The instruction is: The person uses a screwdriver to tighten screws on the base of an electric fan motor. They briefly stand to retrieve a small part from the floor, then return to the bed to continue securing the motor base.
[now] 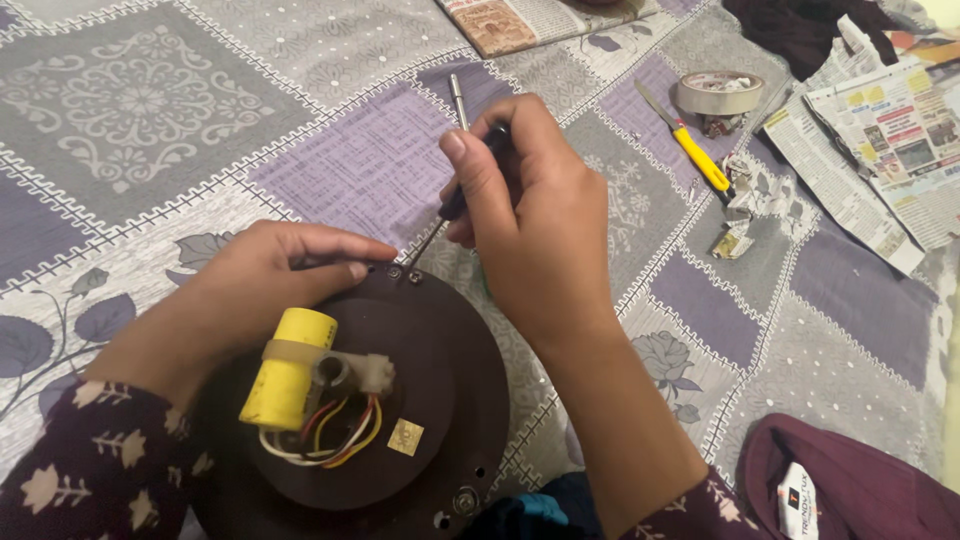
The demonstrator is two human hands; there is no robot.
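Your right hand is closed around the dark handle of a slim metal-shafted screwdriver, whose tip comes down at the far rim of the round dark-brown metal motor housing lying on the patterned grey-and-purple bedspread just in front of you. Your left hand rests on the housing's far-left edge, fingers curled flat and pressing rather than gripping; whether they pinch anything small I cannot tell. The housing looks heavy, stiff and smooth-faced, so I judge it best steadied by its rim, as you do, not by the yellow cylindrical capacitor strapped on top or its bundle of coloured wires, which look easy to strain. Two small screws sit at the rim by the tip; they are tiny and could roll off into the cloth. Beyond the housing lies one silver metal rod; to its far right, one yellow-handled cutter, one roll of pale tape and several newspaper sheets.
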